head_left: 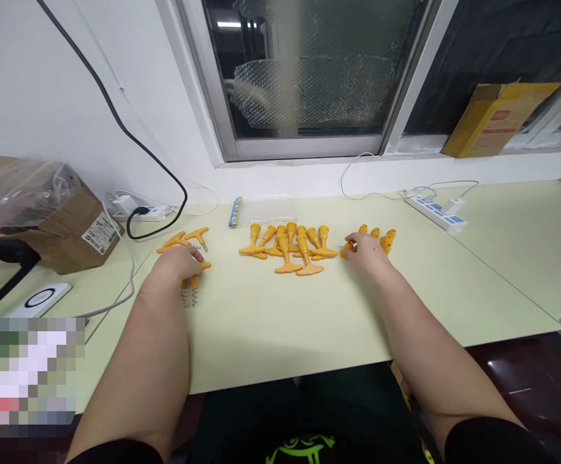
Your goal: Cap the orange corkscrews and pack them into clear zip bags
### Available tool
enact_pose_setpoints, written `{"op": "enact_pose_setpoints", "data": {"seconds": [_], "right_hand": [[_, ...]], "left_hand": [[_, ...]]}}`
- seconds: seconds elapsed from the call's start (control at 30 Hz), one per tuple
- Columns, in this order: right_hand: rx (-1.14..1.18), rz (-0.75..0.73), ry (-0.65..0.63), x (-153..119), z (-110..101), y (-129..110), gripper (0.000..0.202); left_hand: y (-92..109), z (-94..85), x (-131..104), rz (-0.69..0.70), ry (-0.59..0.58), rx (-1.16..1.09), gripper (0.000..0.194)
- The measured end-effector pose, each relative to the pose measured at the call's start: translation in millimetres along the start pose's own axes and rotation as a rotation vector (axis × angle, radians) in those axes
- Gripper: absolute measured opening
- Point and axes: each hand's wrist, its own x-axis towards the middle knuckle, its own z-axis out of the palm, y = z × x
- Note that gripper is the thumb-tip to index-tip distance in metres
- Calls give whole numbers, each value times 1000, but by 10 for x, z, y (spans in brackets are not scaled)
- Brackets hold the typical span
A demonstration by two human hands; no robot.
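My left hand (176, 263) is at the left of the table with its fingers curled round the orange handle of a corkscrew (205, 265). Metal spirals point toward me below that hand. Beyond it lie more loose corkscrews (197, 233), partly covered by the hand. On the right, my right hand (370, 252) closes its fingertips on a yellow plastic sleeve (346, 249). Several more yellow sleeves (389, 237) stick out behind and beside it. Between the hands is a pile of corkscrews with sleeves fitted on them (303, 248), handles mostly toward me.
A clear plastic bag (263, 211) lies behind the pile. Power strips (437, 211) with cables stand near the wall. At the left are a cardboard box (75, 225), a black cable (111, 106) and a white charging pad (41, 299). A yellow carton (497, 122) leans on the window.
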Motion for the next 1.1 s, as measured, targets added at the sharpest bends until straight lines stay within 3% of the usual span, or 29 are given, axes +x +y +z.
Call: {"op": "enact_pose_setpoints", "data": {"seconds": [0.1,0.23,0.3,0.4,0.53,0.67,0.83,1.1], "right_hand": [[49,38,-67,0,17,16,24],[72,12,-15,8,7,8,18],[153,-58,57,0,14,-26,23],[378,-178,21,-49,55,-121,30],[614,-282,-211,-169,108,-287,38],[808,-273,-333,-243,118,-404,29],[945,-245,-324,-239,144,-439,29],[984,-253,-253,-206,190,-383,29]], "left_hand": [[127,-72,-17,-112,-42,40,27],[201,-155,-124,-22,184,-27,29],[287,-169,-224,62,229,-115,31],[552,-115,-419,217,108,-330,32],[1014,132,-672,397,-89,-706,30],[1312,447,-827,339,-161,-1071,19],[1393,649,-877,230,-295,-1378,25],[1341,674,-840,228,-254,-1430,31]]}}
